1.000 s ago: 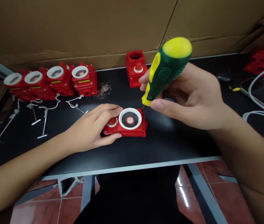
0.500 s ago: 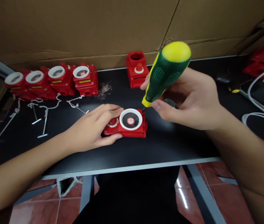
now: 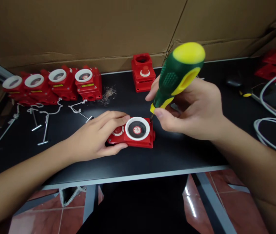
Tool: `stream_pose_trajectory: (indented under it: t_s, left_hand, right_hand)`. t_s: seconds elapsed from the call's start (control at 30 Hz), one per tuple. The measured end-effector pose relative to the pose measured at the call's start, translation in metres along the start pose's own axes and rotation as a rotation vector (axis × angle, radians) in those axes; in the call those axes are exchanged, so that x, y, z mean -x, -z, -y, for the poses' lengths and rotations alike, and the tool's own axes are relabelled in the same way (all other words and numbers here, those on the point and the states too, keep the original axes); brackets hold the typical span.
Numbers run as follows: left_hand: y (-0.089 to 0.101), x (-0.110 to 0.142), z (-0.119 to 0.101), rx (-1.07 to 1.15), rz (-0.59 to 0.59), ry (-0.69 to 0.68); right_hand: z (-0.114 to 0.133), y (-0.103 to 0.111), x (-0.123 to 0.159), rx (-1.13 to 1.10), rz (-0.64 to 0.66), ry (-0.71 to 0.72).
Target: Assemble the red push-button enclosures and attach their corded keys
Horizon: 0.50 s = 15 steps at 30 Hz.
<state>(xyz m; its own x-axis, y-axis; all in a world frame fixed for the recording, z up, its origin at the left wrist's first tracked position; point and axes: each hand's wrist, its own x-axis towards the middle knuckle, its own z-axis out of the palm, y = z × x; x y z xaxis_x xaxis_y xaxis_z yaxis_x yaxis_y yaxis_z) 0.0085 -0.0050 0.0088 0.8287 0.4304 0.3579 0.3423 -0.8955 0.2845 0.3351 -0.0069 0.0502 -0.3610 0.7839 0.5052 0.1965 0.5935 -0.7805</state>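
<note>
A red box (image 3: 141, 143) with a white-ringed round window (image 3: 137, 129) lies on the black tabletop in front of me. My left hand (image 3: 103, 135) grips its left end, thumb along the near side and fingers over the far side, partly covering a red button (image 3: 118, 130). My right hand (image 3: 191, 109) is closed round a green and yellow screwdriver (image 3: 174, 76). The screwdriver leans to the right, its shaft (image 3: 152, 117) pointing down at the box's far right corner. Whether a screw sits under the tip is too small to tell.
Several similar red boxes (image 3: 88, 85) stand at the back left, with small metal T-bars (image 3: 45, 130) on white cords. Crumbs (image 3: 109, 94) lie beside them. Another red box (image 3: 143, 73) stands at the back. White cable (image 3: 269, 122) and a yellow-ended tool (image 3: 246, 94) are at the right.
The screwdriver has turned in my right hand, showing a different side of its handle, and its top has shifted slightly right. The box sits slightly lower in view; my left hand keeps its grip.
</note>
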Motion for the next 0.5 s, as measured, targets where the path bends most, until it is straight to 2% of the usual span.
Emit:
stream_pose_trajectory:
  t_s: [0.2,0.37,0.43,0.5]
  left_hand:
    - [-0.0016,-0.0003,0.0018,0.071,-0.014,0.025]
    - [-0.0018,-0.0003,0.0032,0.025,-0.023,-0.004]
    - [-0.0017,-0.0004,0.0032,0.006,-0.021,-0.012]
    - [-0.0016,-0.0006,0.003,0.002,-0.021,-0.015]
  right_hand:
    - [-0.0047,-0.0023,0.0009,-0.023,-0.057,-0.069]
    - [-0.0086,-0.0055,0.0018,-0.113,-0.087,-0.103]
    - [-0.0065,-0.0038,-0.0001,-0.139,-0.053,-0.093]
    - [-0.0018,0.001,-0.003,-0.157,0.043,-0.07]
